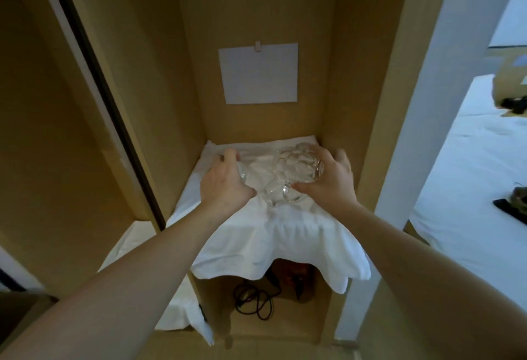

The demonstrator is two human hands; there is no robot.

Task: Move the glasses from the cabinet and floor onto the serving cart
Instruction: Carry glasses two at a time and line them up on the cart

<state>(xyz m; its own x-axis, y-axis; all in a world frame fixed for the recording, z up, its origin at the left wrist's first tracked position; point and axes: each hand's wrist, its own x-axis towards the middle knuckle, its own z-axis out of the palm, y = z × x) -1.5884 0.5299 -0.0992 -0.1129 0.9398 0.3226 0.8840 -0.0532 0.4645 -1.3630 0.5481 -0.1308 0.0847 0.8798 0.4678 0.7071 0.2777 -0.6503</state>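
Observation:
Inside a tan cabinet, a white cloth (273, 234) covers the shelf and hangs over its front edge. My right hand (330, 180) grips a clear faceted glass (296, 162), tilted on its side above the cloth. A second clear glass (278, 195) lies on the cloth just below it, between my hands. My left hand (225, 182) is curled round another clear glass (242, 174), mostly hidden by the fingers. The serving cart is out of sight.
A white paper sheet (258, 73) is clipped to the cabinet's back wall. Below the shelf lie a black cable (253, 299) and a dark red item. A dark door edge (94, 74) stands at left, a white pillar (422, 131) and a white bed (470, 174) at right.

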